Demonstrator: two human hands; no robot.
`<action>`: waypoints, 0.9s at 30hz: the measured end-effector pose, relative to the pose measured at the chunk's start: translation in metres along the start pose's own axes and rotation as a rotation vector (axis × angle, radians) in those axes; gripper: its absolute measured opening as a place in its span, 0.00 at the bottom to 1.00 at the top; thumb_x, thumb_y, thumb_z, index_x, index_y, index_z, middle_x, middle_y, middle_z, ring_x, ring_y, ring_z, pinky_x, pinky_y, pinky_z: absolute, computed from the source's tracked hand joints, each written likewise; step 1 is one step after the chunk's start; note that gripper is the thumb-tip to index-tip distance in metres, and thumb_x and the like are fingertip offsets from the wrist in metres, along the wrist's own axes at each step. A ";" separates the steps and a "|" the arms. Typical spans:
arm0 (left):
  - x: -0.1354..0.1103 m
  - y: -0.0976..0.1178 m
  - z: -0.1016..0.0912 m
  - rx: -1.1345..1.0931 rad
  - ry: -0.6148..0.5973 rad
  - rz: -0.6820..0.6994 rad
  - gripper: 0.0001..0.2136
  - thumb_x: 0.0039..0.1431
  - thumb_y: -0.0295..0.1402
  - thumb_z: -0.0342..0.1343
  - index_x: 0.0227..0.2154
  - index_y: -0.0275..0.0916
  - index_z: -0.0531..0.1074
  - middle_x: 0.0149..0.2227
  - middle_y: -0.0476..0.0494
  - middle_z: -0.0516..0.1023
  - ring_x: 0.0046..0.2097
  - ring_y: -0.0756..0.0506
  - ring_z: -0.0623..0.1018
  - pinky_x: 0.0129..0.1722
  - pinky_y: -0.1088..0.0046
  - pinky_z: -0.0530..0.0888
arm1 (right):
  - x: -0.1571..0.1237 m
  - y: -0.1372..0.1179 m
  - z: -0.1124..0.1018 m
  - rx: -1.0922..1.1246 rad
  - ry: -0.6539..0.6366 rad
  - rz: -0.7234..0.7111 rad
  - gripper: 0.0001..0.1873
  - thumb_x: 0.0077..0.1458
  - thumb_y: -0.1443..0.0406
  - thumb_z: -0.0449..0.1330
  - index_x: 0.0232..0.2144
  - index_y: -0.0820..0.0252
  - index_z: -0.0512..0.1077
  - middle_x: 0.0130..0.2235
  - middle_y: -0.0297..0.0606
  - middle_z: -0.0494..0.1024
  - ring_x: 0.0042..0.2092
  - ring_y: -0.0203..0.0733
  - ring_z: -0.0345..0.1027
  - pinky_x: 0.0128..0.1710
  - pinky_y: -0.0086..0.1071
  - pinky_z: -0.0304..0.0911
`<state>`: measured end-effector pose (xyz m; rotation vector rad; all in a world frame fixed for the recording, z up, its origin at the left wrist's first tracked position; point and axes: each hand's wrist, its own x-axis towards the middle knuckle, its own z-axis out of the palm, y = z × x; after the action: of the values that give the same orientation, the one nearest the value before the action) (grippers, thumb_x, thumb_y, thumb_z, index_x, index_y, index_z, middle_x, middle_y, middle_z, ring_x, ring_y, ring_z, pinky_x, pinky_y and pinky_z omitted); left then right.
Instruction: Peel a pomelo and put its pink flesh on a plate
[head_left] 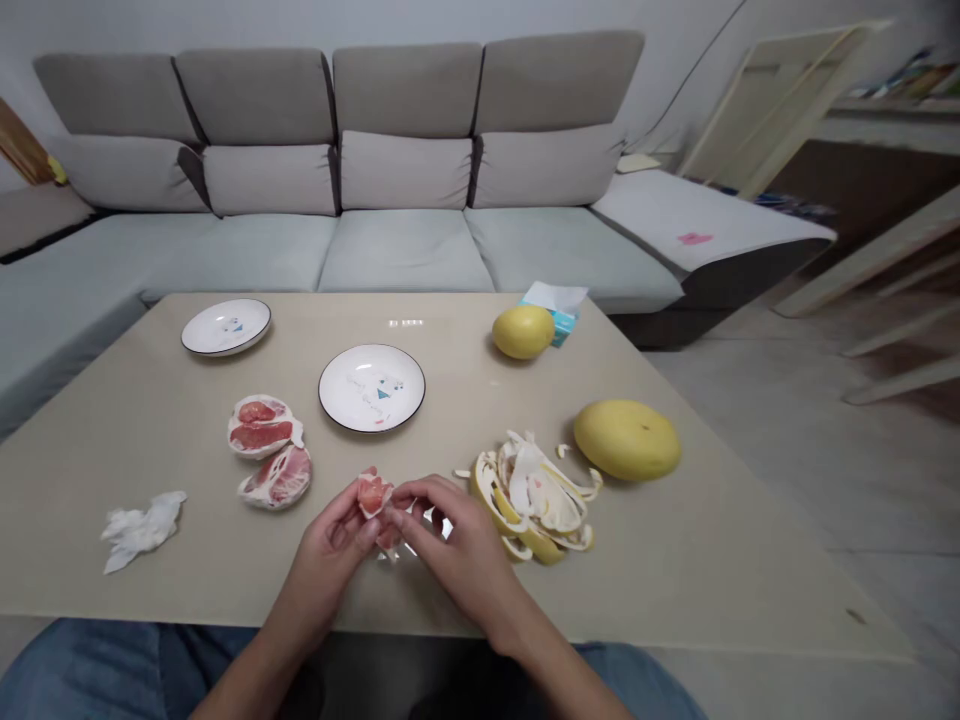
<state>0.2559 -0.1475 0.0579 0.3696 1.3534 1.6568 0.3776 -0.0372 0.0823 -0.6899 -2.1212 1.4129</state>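
Between both hands, above the front part of the table, is a pomelo segment [373, 494] with red flesh and pale skin. My left hand [339, 535] is closed on its left side. My right hand [442, 520] pinches at its right edge; whether a strip of skin is between those fingertips is too small to tell. To the left lie two peeled pomelo chunks [261, 428] with red flesh showing. Right of my right hand sits a heap of pomelo peel [529, 500], yellow outside and white inside.
Two white plates stand on the table, one [371, 388] mid-table and another [226, 328] far left. Whole yellow pomelos lie right [627, 440] and far right [523, 332], the latter against a tissue pack [559, 310]. Crumpled tissue [142, 530] lies left. A grey sofa [405, 250] stands behind.
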 end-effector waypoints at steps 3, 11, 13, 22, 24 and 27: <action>-0.002 -0.006 0.003 0.041 0.039 0.058 0.27 0.49 0.36 0.69 0.53 0.41 0.73 0.60 0.38 0.72 0.62 0.36 0.70 0.58 0.64 0.72 | -0.002 -0.003 0.006 0.092 -0.002 0.119 0.08 0.54 0.64 0.63 0.38 0.57 0.75 0.36 0.36 0.77 0.32 0.37 0.66 0.31 0.30 0.61; -0.007 -0.004 0.000 0.381 0.119 0.323 0.22 0.48 0.27 0.67 0.49 0.47 0.78 0.54 0.41 0.76 0.56 0.37 0.74 0.57 0.65 0.72 | -0.005 0.002 0.013 0.229 -0.014 0.266 0.19 0.47 0.62 0.68 0.42 0.56 0.70 0.29 0.29 0.73 0.27 0.35 0.61 0.25 0.28 0.59; -0.007 -0.002 -0.001 0.443 0.145 0.371 0.22 0.46 0.24 0.67 0.46 0.47 0.80 0.51 0.41 0.77 0.55 0.36 0.74 0.59 0.62 0.69 | -0.005 0.002 0.015 0.234 -0.002 0.270 0.18 0.46 0.63 0.68 0.41 0.55 0.71 0.32 0.31 0.75 0.28 0.35 0.63 0.25 0.27 0.60; -0.009 -0.001 -0.004 0.464 0.059 0.380 0.18 0.50 0.28 0.65 0.46 0.47 0.79 0.50 0.39 0.76 0.51 0.36 0.76 0.47 0.64 0.78 | -0.005 -0.001 0.010 0.369 -0.061 0.257 0.17 0.50 0.58 0.66 0.41 0.58 0.75 0.33 0.35 0.77 0.30 0.36 0.67 0.27 0.28 0.64; -0.008 -0.002 -0.004 0.385 0.013 0.308 0.16 0.52 0.30 0.64 0.45 0.45 0.77 0.49 0.38 0.75 0.50 0.37 0.77 0.45 0.65 0.79 | -0.004 0.001 0.010 0.444 -0.078 0.280 0.18 0.51 0.55 0.66 0.40 0.59 0.75 0.30 0.34 0.76 0.28 0.36 0.67 0.26 0.28 0.63; -0.005 -0.003 -0.003 0.197 -0.064 0.176 0.16 0.51 0.33 0.66 0.44 0.42 0.73 0.44 0.38 0.78 0.44 0.39 0.80 0.40 0.67 0.80 | -0.003 0.003 0.011 0.591 -0.113 0.308 0.20 0.50 0.51 0.67 0.39 0.58 0.74 0.29 0.34 0.76 0.27 0.37 0.69 0.27 0.30 0.66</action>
<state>0.2574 -0.1535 0.0559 0.6682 1.4742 1.6417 0.3730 -0.0452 0.0752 -0.7201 -1.5759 2.1577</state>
